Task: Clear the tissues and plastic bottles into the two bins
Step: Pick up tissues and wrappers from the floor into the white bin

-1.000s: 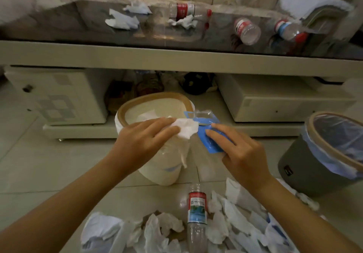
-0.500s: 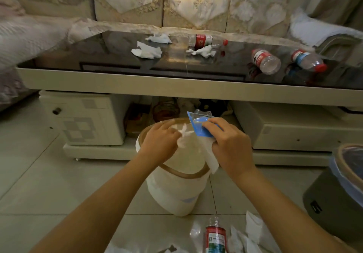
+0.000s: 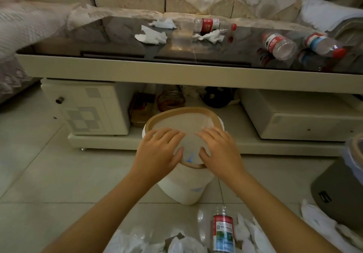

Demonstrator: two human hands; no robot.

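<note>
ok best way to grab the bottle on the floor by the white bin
Grip the plastic bottle around its labelled middle, coming straight down from above. It lies flat on the tiles, neck toward the white bin, with tissues close on its right.

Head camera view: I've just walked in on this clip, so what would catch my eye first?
Two bare hands, left hand and right hand, lie flat with spread fingers over the mouth of a white plastic bin with a tan wooden rim on the tiled floor. Behind it, clear plastic bottles with red labels and crumpled white tissues litter a glossy black tabletop. More tissues and another bottle lie on the floor nearest the camera.
</note>
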